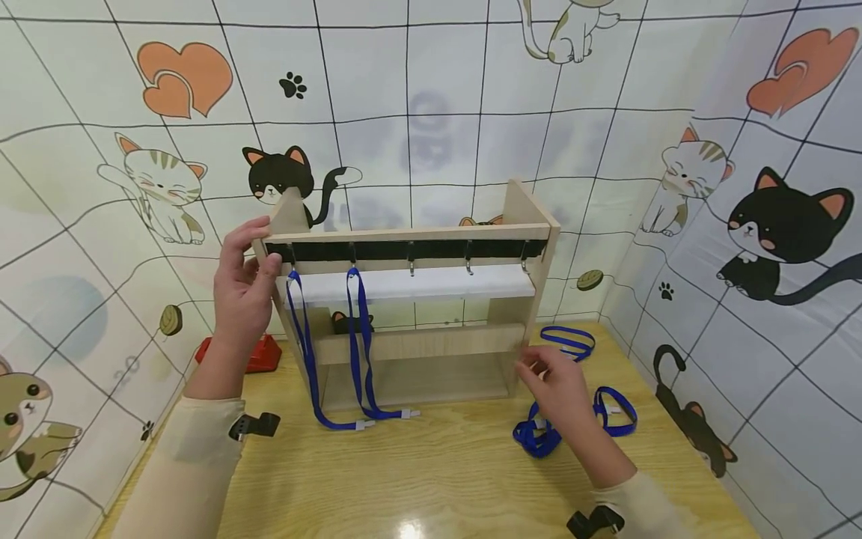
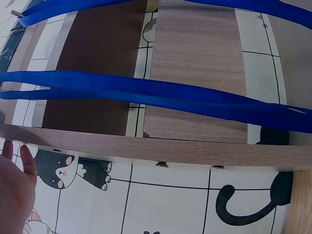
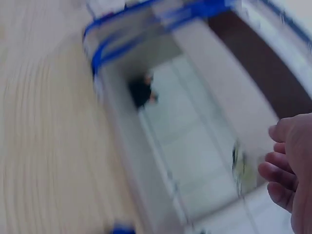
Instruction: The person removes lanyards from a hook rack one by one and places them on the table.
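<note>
My left hand (image 1: 245, 288) grips the top left corner of the wooden rack (image 1: 411, 299), steadying it upright on the table (image 1: 438, 471). My right hand (image 1: 559, 385) hovers empty, fingers loosely curled, above the loose blue straps (image 1: 572, 419) lying right of the rack. Two straps (image 1: 330, 344) hang from the left hooks; three hooks (image 1: 468, 258) remain free. Keep the rack firmly braced. A red object (image 1: 259, 352) sits behind my left wrist
</note>
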{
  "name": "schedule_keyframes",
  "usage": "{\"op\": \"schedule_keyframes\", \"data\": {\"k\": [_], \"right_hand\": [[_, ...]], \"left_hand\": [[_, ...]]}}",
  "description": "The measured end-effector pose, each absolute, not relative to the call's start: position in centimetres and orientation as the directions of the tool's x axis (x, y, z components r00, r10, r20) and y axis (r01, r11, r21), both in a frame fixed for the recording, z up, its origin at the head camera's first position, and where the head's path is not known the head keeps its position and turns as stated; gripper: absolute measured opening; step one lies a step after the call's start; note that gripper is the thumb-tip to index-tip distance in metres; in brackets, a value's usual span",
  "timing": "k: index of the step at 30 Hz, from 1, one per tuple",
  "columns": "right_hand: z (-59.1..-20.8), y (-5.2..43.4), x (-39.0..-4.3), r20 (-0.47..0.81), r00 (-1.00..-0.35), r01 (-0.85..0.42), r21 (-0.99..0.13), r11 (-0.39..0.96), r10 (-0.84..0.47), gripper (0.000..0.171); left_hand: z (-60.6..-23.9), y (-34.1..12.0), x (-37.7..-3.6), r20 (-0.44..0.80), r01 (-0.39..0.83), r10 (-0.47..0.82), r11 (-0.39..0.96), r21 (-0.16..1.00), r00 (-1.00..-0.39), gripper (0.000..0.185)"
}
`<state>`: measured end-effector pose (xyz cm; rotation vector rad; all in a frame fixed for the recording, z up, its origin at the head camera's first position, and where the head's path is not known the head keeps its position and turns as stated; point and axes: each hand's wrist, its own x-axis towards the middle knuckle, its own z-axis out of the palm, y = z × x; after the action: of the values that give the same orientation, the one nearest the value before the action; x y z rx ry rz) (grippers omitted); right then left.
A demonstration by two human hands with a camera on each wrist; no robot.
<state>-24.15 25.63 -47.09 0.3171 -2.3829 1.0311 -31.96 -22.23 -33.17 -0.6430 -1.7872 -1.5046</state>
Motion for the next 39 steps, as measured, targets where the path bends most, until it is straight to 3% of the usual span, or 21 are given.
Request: {"op": "schedule_keyframes", "data": {"k": [4,12,19,25,28,35,39], "right_hand": [[-45.8,21.6,-23.8,0.62,-0.783,-0.518,-0.611,0.599,-0.045,0.023],[-44.1,14.1,-24.8,0.655,-0.741,-0.637,-0.616,0.463,-0.148,0.029],[-42.2,7.8,-25.7,0.583,-0.769,-0.633,-0.636,0.442,-0.261,0.045],[-41.4,4.0,-25.9,0.492,-0.832,-0.555,-0.729,0.402,-0.256,0.052],[-41.1,2.8,-26.0,0.482,-0.848,-0.53,-0.749,0.398,-0.221,0.05],[-41.7,0.7,-26.8,0.499,-0.853,-0.52,-0.785,0.335,-0.153,0.02],[-41.8,0.1,-27.0,0.524,-0.841,-0.535,-0.772,0.343,-0.133,0.013]], "left_hand": [[-33.1,-22.3,-31.9,0.775,0.753,-0.066,0.2,0.627,-0.628,0.041],[-33.0,-22.4,-31.8,0.759,0.736,-0.087,0.196,0.648,-0.645,0.041],[-33.0,-22.8,-32.1,0.754,0.743,-0.118,0.125,0.657,-0.646,0.041],[-33.1,-22.9,-32.5,0.765,0.761,-0.111,0.088,0.643,-0.634,0.042],[-33.1,-22.7,-32.6,0.77,0.765,-0.111,0.091,0.638,-0.629,0.042],[-33.2,-22.8,-32.6,0.768,0.757,-0.11,0.13,0.64,-0.631,0.042],[-33.2,-22.8,-32.5,0.764,0.751,-0.114,0.137,0.645,-0.635,0.042]]}}
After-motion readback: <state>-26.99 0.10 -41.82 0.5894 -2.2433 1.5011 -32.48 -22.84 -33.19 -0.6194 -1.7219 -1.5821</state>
